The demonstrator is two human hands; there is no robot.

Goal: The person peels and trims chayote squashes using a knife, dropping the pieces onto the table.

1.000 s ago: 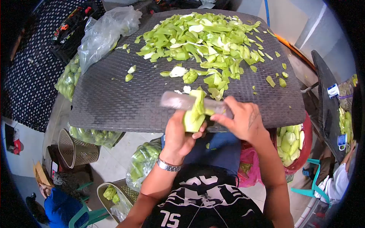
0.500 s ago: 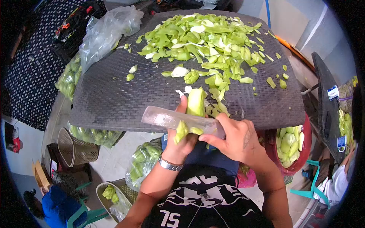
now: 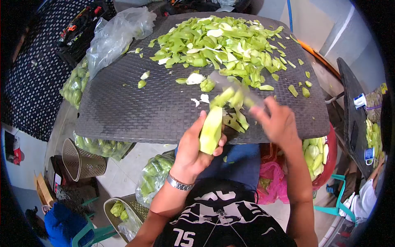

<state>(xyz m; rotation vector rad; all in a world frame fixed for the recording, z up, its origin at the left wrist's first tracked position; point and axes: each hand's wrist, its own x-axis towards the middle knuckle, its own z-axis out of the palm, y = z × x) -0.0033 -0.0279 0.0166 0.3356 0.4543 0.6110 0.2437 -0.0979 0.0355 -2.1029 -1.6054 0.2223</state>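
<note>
My left hand (image 3: 190,145) is wrapped round a pale green chayote (image 3: 211,131), its skin largely pared off in flat facets. In my right hand (image 3: 279,123), smeared by motion, is a broad-bladed knife (image 3: 222,80) pointing up and to the left over the table. Blurred strips of peel (image 3: 225,97) show against the blade, just beyond the chayote's top end. A large heap of green peelings (image 3: 222,41) covers the far part of the dark woven table (image 3: 135,107). Small scraps lie between the heap and my hands.
A red tub (image 3: 332,158) of peeled chayotes stands below the table at right. Bags of green chayotes (image 3: 154,175) and a plastic basket (image 3: 82,162) are at left. A clear plastic bag (image 3: 119,39) lies on the table's far left corner. Other people sit at both lower sides.
My right hand and the knife have swung up and away from the chayote, carrying peel. My left hand has turned the chayote, which now shows more fully and sits lower.
</note>
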